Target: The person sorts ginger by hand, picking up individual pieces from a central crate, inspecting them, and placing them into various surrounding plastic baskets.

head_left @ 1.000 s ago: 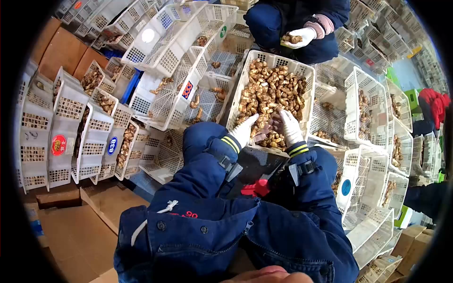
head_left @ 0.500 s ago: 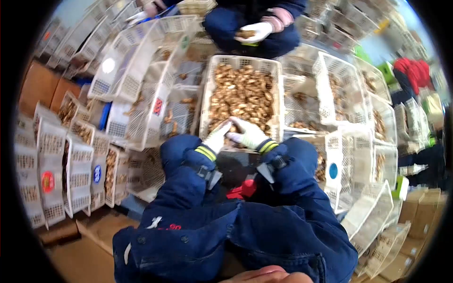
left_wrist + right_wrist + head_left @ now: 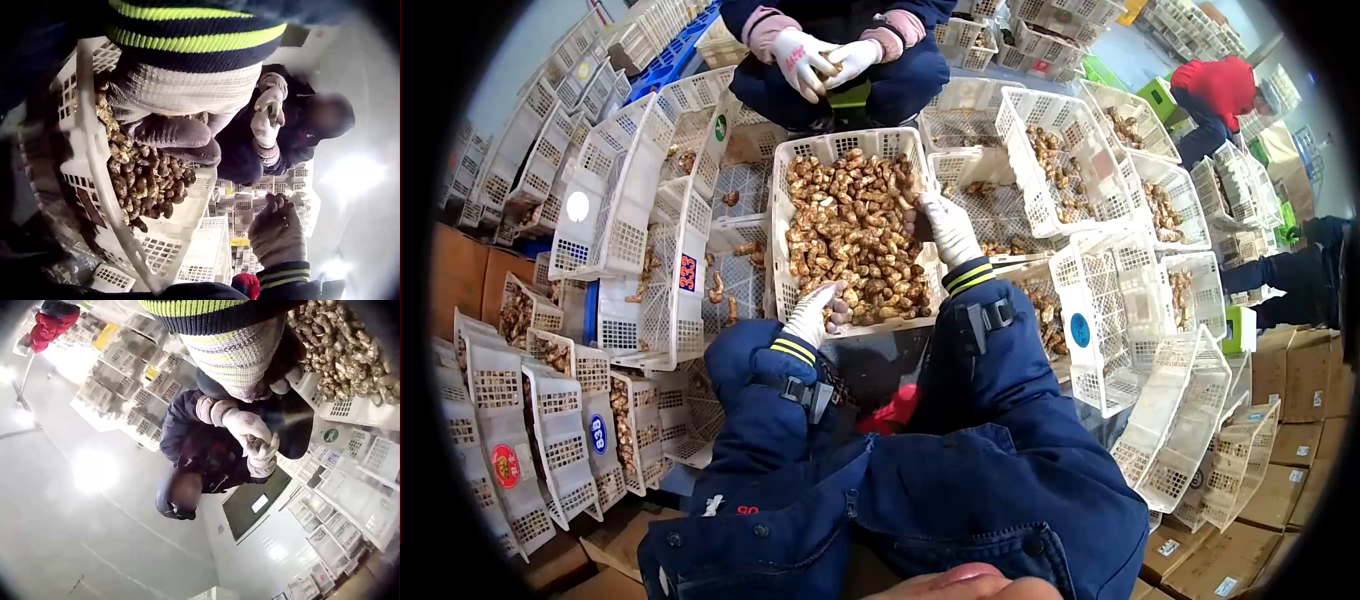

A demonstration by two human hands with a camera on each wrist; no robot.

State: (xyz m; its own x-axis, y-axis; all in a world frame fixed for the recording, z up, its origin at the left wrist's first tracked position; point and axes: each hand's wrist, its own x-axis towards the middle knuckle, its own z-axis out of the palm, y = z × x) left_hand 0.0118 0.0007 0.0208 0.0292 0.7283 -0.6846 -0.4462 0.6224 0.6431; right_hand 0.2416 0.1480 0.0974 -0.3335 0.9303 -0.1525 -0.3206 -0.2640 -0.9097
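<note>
My gloved left hand [image 3: 813,312] is over the near left corner of a white slatted crate [image 3: 781,255] heaped with knobby brown-and-white mushroom-like pieces [image 3: 850,235]. In the left wrist view its grey-coated fingers [image 3: 172,132] reach out loosely just above the heap. At the crate's right rim is my gloved right hand [image 3: 948,232], its grey fingertips bent toward the pieces. The right wrist view shows those fingers [image 3: 279,386] curled in beneath the glove's knitted back; I cannot tell whether they hold a piece.
Across the crate a seated person's gloved hands [image 3: 830,62] hold a small piece together. White crates stand on both sides, some with pieces, one labelled 333 [image 3: 688,272]. Cardboard boxes [image 3: 1280,470] stack at the lower right. A person in red [image 3: 1215,90] bends farther back.
My hands were together over the crate's near edge and have parted, the right one going up to the right rim. The person opposite has brought both hands together. The head view has swung right.
</note>
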